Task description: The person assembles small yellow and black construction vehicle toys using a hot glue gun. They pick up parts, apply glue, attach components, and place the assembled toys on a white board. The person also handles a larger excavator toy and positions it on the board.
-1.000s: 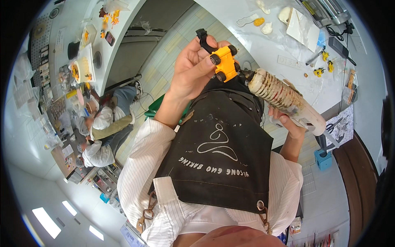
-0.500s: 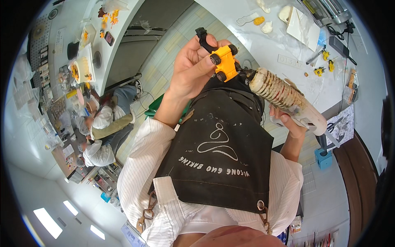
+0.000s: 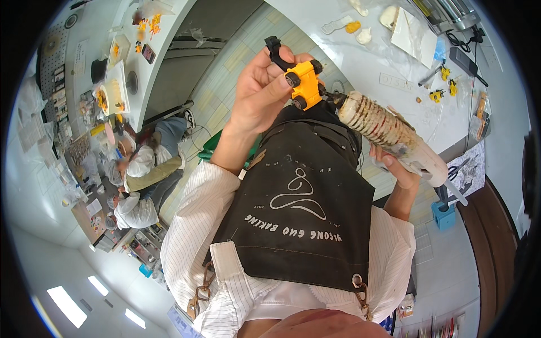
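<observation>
Between the fingers of my left hand [image 3: 260,93] is a small yellow toy vehicle [image 3: 306,84] with black wheels, its underside turned toward me. A curved black piece [image 3: 275,52] stands up beside it in the same fingers. My right hand [image 3: 396,169] is wrapped around a white hot glue gun [image 3: 389,130] with a stained, cord-wound barrel and a translucent stick at its rear. The dark nozzle points left and lies close to or against the toy's wheel; I cannot tell whether they touch. Part of my right fingers is hidden behind the gun.
A white worktop [image 3: 372,67] at upper right bears several small yellow-and-black toy vehicles [image 3: 437,96], pale lumps and a white board [image 3: 414,36]. At left, a counter holds a cake [image 3: 115,96] and a phone [image 3: 148,53]. Other people [image 3: 138,211] sit beyond it. A blue block [image 3: 443,215] is at right.
The toy and my left hand have shifted slightly left. The glue gun's nozzle has moved slightly left along with them. Both hands keep their hold.
</observation>
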Demonstrator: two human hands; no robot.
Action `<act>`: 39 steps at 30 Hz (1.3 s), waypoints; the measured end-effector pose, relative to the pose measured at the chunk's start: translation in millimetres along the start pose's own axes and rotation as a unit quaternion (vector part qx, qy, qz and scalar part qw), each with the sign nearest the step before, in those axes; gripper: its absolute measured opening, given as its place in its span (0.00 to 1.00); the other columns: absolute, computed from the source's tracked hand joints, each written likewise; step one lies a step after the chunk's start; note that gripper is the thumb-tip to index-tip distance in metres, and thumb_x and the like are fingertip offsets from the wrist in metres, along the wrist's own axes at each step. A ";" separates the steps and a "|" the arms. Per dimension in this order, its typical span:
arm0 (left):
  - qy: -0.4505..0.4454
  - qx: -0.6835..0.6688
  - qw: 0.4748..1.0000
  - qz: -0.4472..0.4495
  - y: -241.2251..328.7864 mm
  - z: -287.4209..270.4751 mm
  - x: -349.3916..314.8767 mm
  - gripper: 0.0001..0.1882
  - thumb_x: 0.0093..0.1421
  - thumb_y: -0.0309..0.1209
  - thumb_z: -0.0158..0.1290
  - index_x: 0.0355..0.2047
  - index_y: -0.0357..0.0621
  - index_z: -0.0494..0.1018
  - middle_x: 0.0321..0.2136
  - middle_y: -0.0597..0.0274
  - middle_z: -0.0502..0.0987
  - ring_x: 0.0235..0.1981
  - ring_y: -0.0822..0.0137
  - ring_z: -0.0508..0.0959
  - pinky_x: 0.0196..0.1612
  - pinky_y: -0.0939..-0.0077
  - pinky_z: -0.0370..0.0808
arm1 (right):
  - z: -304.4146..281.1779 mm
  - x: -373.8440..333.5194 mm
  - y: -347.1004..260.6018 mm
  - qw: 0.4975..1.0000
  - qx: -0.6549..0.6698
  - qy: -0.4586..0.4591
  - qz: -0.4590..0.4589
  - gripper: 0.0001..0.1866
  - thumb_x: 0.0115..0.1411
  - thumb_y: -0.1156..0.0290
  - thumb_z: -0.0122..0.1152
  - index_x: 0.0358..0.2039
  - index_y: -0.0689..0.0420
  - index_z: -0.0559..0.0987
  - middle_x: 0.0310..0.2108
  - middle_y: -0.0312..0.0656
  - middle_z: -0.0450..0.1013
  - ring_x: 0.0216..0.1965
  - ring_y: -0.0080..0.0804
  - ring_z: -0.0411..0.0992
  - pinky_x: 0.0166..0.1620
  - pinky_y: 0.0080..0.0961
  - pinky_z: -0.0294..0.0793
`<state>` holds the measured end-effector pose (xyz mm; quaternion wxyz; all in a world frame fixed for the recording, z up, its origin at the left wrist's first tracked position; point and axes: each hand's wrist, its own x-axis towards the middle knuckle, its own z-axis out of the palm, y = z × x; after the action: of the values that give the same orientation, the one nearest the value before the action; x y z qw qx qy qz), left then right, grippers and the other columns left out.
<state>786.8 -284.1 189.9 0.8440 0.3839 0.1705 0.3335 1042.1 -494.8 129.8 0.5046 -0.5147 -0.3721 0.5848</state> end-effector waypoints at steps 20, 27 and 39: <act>-0.039 0.110 0.990 0.077 10.9 -8.9 31.2 0.18 0.64 0.24 0.57 0.51 0.39 0.65 0.52 0.41 0.76 0.52 0.46 0.79 0.57 0.48 0.75 | -2.3 -17.3 -31.2 0.966 -0.195 0.065 -0.156 0.14 0.50 0.72 0.68 0.37 0.66 0.82 0.28 0.45 0.79 0.27 0.35 0.76 0.32 0.26 0.74; -0.027 0.122 0.992 0.004 -4.3 -23.9 41.8 0.22 0.62 0.30 0.63 0.52 0.44 0.67 0.55 0.47 0.73 0.52 0.48 0.78 0.56 0.56 0.74 | -10.3 -69.8 101.3 0.910 0.251 0.312 -0.108 0.21 0.57 0.68 0.68 0.47 0.67 0.78 0.47 0.51 0.78 0.45 0.40 0.78 0.52 0.32 0.78; -0.075 0.124 0.989 -0.028 -14.3 -29.1 51.5 0.18 0.65 0.29 0.59 0.52 0.44 0.68 0.55 0.47 0.74 0.53 0.49 0.78 0.59 0.53 0.71 | -16.1 -133.1 265.1 0.781 0.341 0.523 0.026 0.12 0.65 0.70 0.60 0.44 0.64 0.78 0.40 0.46 0.80 0.41 0.36 0.81 0.41 0.29 0.81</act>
<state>814.2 -239.8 158.6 0.8091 0.5047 0.1575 0.2567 997.6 -682.3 -96.3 0.7485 -0.5456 0.1858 0.3279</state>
